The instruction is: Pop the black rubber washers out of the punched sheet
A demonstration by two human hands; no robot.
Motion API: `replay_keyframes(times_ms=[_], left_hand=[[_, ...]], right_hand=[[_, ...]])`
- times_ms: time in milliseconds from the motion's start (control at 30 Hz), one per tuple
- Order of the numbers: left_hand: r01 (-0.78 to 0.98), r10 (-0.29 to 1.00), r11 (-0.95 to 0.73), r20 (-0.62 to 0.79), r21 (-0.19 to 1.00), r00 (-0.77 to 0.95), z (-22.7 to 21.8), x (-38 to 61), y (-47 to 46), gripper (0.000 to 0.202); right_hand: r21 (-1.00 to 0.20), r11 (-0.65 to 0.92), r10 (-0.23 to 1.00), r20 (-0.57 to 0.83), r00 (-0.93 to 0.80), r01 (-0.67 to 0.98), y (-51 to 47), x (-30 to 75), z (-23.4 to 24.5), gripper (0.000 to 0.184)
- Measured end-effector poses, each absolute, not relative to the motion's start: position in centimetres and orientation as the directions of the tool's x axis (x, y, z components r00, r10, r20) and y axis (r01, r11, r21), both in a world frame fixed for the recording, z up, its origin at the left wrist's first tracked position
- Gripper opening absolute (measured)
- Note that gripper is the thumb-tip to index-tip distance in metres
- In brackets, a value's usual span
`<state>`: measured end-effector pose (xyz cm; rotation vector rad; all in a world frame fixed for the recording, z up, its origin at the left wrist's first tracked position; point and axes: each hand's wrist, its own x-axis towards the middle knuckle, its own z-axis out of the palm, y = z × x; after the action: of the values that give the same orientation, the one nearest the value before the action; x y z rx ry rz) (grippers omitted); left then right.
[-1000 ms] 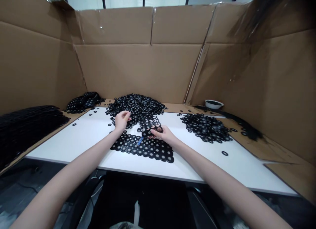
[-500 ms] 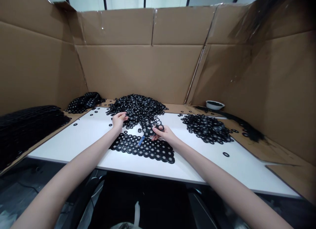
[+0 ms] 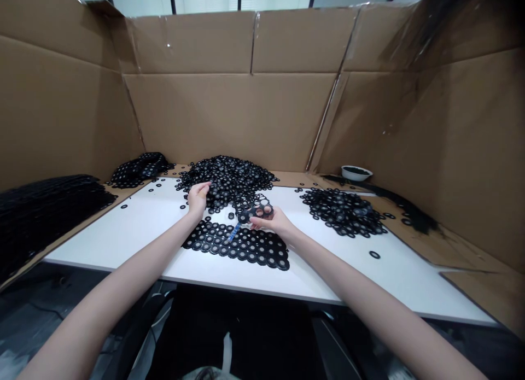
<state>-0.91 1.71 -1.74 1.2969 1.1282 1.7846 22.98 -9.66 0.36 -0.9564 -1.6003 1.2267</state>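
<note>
At the left edge of a big heap of small black rings (image 3: 233, 172), my left hand (image 3: 198, 198) has its thumb and fingers pinched together. Whatever lies between those fingertips is too small to make out. My right hand (image 3: 274, 221) grips a black sheet with round holes (image 3: 261, 209), thumb on its near side, held above the table. Below both hands, a flat mat of joined black rings (image 3: 240, 246) lies near the front edge. A blue-and-white printed strip (image 3: 234, 232) stretches from the held sheet down over the mat.
Another pile of black rings (image 3: 342, 211) lies to the right, with one loose ring (image 3: 374, 255) nearer me. A white bowl (image 3: 356, 174) stands at the back right. Stacked black mats (image 3: 49, 216) line the left side. Cardboard walls (image 3: 229, 117) enclose the white table (image 3: 135, 232).
My left hand has shifted slightly at the heap's edge, fingers still pinched. My right hand has turned the black sheet a little, so more of its holes show.
</note>
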Motion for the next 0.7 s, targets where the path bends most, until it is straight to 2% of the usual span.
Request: replay_keyframes(times_ms=[167,333,533,700], left_hand=[[0.268,0.78,-0.519,0.578,0.812,-0.242,-1.0,-0.6,0.7,0.021],[0.379,0.687,-0.666,0.726,0.643,-0.024,0.7,0.8,-2.5,0.026],[0.374,0.53,-0.839,0.752,0.396,0.392,1.8,2.9,-6.2,0.023],[0.347,0.439,-0.892,0.738,0.29,0.512,1.6,3.4,-6.9,0.027]], right_hand=[[-0.987,0.163,0.951,0.156,-0.266,0.004,-9.7,22.9,0.4,0.037],[-0.987,0.16,0.962,0.16,-0.223,-0.019,-9.5,22.8,0.2,0.039],[-0.983,0.182,0.956,0.179,-0.232,-0.008,-9.4,22.9,0.5,0.037],[-0.98,0.197,0.954,0.189,-0.231,0.011,-9.5,23.0,0.7,0.035]])
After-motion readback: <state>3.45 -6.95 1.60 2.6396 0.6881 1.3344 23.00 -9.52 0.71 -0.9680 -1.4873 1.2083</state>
